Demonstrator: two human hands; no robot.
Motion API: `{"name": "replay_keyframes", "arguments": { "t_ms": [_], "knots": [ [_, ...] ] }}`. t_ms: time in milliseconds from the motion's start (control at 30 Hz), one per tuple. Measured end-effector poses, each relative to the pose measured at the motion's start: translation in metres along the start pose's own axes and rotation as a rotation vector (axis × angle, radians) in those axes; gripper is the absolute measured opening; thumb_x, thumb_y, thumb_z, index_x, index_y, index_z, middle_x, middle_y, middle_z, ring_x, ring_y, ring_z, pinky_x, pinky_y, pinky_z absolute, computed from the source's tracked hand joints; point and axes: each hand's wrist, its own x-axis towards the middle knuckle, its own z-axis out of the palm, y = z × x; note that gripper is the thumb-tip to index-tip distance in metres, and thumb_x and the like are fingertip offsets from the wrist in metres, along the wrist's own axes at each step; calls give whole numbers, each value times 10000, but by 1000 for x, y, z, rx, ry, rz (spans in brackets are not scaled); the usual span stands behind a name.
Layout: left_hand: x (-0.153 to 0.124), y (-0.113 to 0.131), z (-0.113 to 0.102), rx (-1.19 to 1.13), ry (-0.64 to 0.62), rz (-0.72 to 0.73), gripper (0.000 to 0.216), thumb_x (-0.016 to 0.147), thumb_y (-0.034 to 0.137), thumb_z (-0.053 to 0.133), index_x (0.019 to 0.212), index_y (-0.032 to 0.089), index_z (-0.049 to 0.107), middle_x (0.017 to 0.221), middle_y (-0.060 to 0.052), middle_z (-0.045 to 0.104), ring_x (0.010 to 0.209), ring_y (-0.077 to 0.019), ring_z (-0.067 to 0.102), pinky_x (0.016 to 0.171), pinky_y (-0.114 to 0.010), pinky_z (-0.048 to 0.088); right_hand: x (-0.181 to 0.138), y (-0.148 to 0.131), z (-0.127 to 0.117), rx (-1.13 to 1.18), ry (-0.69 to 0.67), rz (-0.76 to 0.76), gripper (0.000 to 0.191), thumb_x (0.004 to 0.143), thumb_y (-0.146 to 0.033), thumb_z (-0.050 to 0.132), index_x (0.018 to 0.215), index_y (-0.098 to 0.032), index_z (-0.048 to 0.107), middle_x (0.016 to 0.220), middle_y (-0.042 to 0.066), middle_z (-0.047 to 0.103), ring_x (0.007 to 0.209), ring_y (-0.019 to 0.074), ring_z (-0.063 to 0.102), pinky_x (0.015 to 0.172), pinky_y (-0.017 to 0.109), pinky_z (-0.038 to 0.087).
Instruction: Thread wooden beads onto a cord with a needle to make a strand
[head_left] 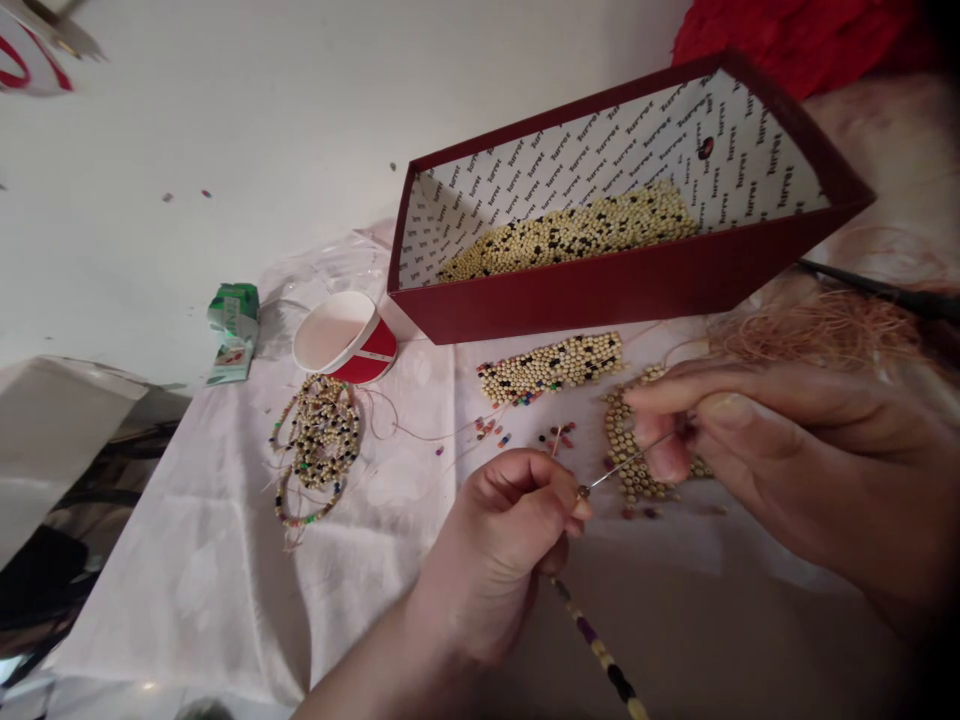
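My left hand (pixel 517 530) is closed, pinching the end of a bead strand (pixel 596 645) that hangs down toward the lower edge. The strand has pale, black and purple beads. My right hand (pixel 787 460) pinches a thin needle (pixel 630 462), whose tip meets a small bead (pixel 583 492) at my left fingertips. Behind my right fingers lies a group of loose pale beads (pixel 630 460), partly hidden. A few red and blue beads (pixel 489 430) lie beyond my left hand, near a flat patch of pale and black beads (pixel 555 368).
A dark red box (pixel 600 290) with pale and black beads inside stands at the back. To its left are a red-and-white cup (pixel 371 345), a green packet (pixel 234 320) and coiled bead strands (pixel 319 440). Tangled thread (pixel 825 325) lies at right. White cloth (pixel 225 560) covers the table.
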Motion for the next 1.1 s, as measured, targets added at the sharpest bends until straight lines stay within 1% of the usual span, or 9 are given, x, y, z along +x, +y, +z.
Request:
{"name": "replay_keyframes", "arguments": {
  "t_ms": [167, 233, 333, 400, 467, 667, 833, 933, 1100],
  "knots": [
    [0, 0, 1, 2, -9, -15, 223, 753, 284, 729, 636, 140, 606, 609, 35, 540, 469, -39, 326, 458, -194, 225, 4, -3, 2, -36, -12, 30, 199, 934, -300, 567, 975, -403, 731, 680, -66, 679, 614, 96, 644, 566, 192, 530],
    [0, 0, 1, 13, -14, -20, 223, 754, 280, 725, 633, 142, 600, 609, 36, 541, 467, -39, 328, 459, -197, 227, 7, -6, 4, -70, -44, 6, 172, 913, -288, 588, 926, -362, 743, 645, -67, 683, 609, 95, 647, 578, 180, 539],
    [0, -1, 1, 21, -5, -31, 218, 746, 277, 727, 631, 147, 596, 614, 33, 553, 469, -41, 341, 459, -198, 230, 10, -10, 7, -94, -135, -42, 164, 884, -247, 604, 845, -313, 749, 640, -64, 700, 641, 97, 668, 612, 170, 554],
    [0, -1, 2, 16, 7, -41, 210, 735, 282, 735, 637, 149, 604, 614, 33, 560, 467, -40, 344, 457, -197, 228, 10, -11, 8, -78, -208, -31, 174, 885, -229, 590, 863, -302, 746, 640, -66, 702, 628, 94, 675, 589, 161, 557],
    [0, 0, 2, 2, 7, -55, 214, 720, 292, 746, 635, 148, 613, 612, 30, 564, 466, -39, 341, 454, -195, 227, 9, -12, 9, -61, -240, -12, 175, 895, -226, 576, 909, -292, 738, 620, -69, 692, 586, 91, 671, 548, 155, 551],
    [1, 3, 3, -43, -2, -110, 231, 688, 306, 765, 628, 130, 628, 567, 27, 539, 438, -30, 288, 440, -200, 183, 10, -13, 9, -61, -209, -38, 178, 880, -193, 549, 856, -256, 714, 612, -52, 678, 549, 111, 669, 484, 181, 540],
    [1, 3, 2, -84, -26, -128, 232, 758, 302, 704, 638, 111, 647, 558, 17, 525, 437, -32, 242, 436, -210, 136, 12, -14, 9, -106, -205, -95, 196, 862, -165, 538, 845, -253, 712, 573, -58, 651, 500, 98, 633, 477, 173, 524],
    [2, 1, 2, -112, -30, -134, 252, 761, 323, 735, 645, 117, 648, 575, 15, 540, 439, -29, 255, 434, -203, 145, 11, -14, 8, -143, -214, -137, 205, 865, -138, 532, 862, -241, 709, 596, -58, 659, 525, 83, 638, 498, 146, 516],
    [2, 0, 3, -140, -10, -134, 256, 669, 301, 840, 707, 132, 652, 620, 15, 579, 459, -25, 333, 443, -185, 172, 9, -13, 7, -210, -194, -232, 207, 861, -116, 555, 891, -239, 719, 631, -70, 671, 543, 53, 627, 531, 110, 492]
  ]
}}
